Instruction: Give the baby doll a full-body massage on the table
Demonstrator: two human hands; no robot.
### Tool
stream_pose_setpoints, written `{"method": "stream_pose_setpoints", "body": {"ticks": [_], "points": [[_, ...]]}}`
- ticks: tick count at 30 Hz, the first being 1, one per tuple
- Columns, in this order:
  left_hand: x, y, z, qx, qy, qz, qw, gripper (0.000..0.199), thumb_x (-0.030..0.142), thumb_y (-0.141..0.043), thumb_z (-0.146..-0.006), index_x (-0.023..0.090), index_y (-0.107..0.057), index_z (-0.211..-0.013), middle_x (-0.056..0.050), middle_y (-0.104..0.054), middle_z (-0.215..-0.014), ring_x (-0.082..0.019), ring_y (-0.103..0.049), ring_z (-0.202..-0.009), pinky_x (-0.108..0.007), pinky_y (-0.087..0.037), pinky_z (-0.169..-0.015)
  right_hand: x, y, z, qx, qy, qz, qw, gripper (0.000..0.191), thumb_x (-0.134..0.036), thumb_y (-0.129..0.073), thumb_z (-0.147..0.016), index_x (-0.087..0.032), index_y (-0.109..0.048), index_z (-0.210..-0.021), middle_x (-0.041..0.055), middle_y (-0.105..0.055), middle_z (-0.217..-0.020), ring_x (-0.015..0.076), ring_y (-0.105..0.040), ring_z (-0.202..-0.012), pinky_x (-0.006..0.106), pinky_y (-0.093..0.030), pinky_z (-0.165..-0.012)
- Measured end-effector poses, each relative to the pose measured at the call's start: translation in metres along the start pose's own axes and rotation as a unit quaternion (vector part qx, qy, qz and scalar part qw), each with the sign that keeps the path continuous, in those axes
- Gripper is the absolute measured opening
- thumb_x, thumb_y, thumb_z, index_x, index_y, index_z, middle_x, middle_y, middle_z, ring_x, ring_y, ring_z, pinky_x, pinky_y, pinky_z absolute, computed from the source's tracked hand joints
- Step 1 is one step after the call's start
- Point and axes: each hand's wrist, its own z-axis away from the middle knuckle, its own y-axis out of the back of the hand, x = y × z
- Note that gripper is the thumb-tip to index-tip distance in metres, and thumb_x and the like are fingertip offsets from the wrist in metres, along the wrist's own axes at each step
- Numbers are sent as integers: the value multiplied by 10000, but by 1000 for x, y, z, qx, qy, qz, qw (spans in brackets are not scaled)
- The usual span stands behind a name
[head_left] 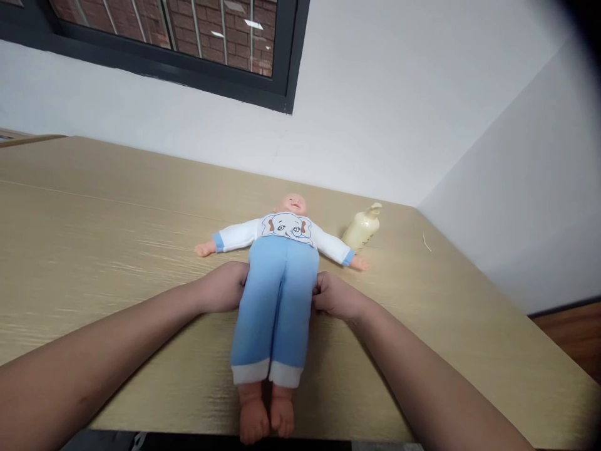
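Note:
A baby doll [295, 204] lies on its back on the wooden table, feet toward me and arms spread wide. It wears a white top [287, 228] with an elephant face and blue trousers [277, 300] with white cuffs. At the left side of the trousers, my left hand [226, 286] is closed against the cloth, its fingertips partly hidden behind the leg. My right hand [335, 294] grips the trousers on the opposite side, fingers curled at the hip. Beyond the doll's arm on the right stands a cream bottle [362, 228], slightly tilted in view.
The table [117, 225] reaches back to a white wall [375, 94]. A thin pale strip [426, 242] lies near the table's right edge. A dark-framed window [188, 62] with bars is set in the wall at upper left.

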Motion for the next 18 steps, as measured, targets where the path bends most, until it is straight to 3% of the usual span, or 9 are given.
{"method": "stream_pose_setpoints", "body": {"ticks": [3,7,11,18], "points": [[1,-2,0,-1,-26,16,1000,351,374,-589,-863,236,-766,-1133,-44,-738,-1219,-306,-678,-1103,-361,-531,-920,-1,-4,1,4,16,14,1000,231,-88,-579,-721,-200,-747,-832,-2,-709,-755,122,-575,-606,224,-438,-527],[2,-6,1,12,-13,-3,1000,332,334,-586,-866,238,-772,-1124,-41,-758,-1160,-294,-702,-1046,-354,-543,-879,-5,-11,1,29,83,61,994,295,-91,-562,-783,-223,-756,-962,14,-770,-969,217,-700,-869,328,-574,-735],[12,-7,1,-3,15,-27,1000,409,365,-589,-896,291,-720,-1277,-36,-733,-1237,-298,-684,-1118,-356,-540,-902,-9,-20,0,54,159,43,985,317,-101,-562,-830,-224,-738,-1063,24,-764,-1113,268,-694,-1084,417,-573,-942],[14,-11,-1,-6,18,-98,995,332,371,-588,-908,290,-767,-1176,-49,-731,-1239,-306,-684,-1128,-380,-534,-925,-14,-30,6,93,180,86,975,401,-120,-617,-837,-286,-705,-1191,24,-735,-1238,301,-679,-1168,438,-569,-989]]}}
